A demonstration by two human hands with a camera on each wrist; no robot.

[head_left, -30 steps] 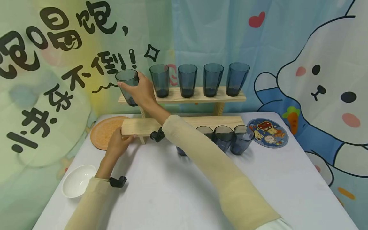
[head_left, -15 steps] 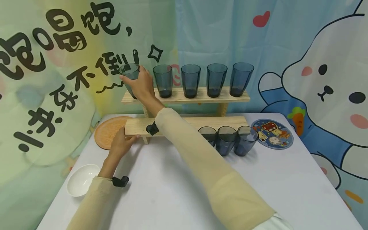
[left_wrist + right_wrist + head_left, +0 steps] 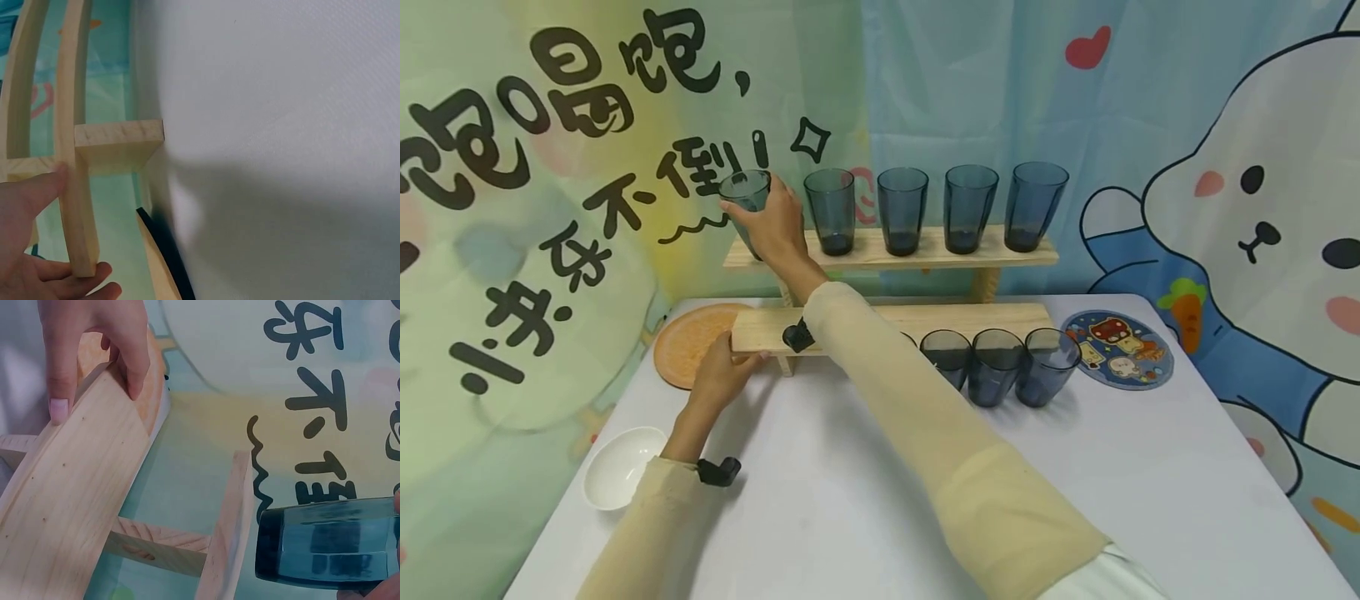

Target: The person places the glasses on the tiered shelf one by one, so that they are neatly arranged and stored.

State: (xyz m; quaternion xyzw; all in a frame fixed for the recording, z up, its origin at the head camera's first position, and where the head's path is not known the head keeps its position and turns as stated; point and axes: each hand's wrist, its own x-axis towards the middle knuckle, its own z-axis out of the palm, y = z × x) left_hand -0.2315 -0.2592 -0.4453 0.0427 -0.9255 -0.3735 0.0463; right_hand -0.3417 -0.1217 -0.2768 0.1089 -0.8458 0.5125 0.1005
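Observation:
My right hand [image 3: 777, 223] grips a blue-tinted drinking glass [image 3: 743, 192] by its sides at the left end of the upper shelf board [image 3: 880, 260]. In the right wrist view the base of that glass [image 3: 325, 547] is close to the board's end. With thumb and fingers, my left hand [image 3: 721, 375] holds the left end of the lower board of the two-tier wooden shelf [image 3: 962, 316]. The left wrist view shows the thumb on one face of that board [image 3: 76, 206] and fingertips curled round its end. Several matching glasses [image 3: 902, 212] stand in a row on the upper board.
More glasses [image 3: 995, 371] stand on the white table [image 3: 835, 500] before the shelf, some partly behind my right sleeve. An orange round mat [image 3: 681, 350] lies at the left, with a white bowl [image 3: 623, 471] nearer me. A patterned blue mat [image 3: 1120, 350] lies right.
The right hand has lowered the glass slightly and brought it upright toward the upper board. The left hand keeps its hold on the lower board. The view has turned slightly left.

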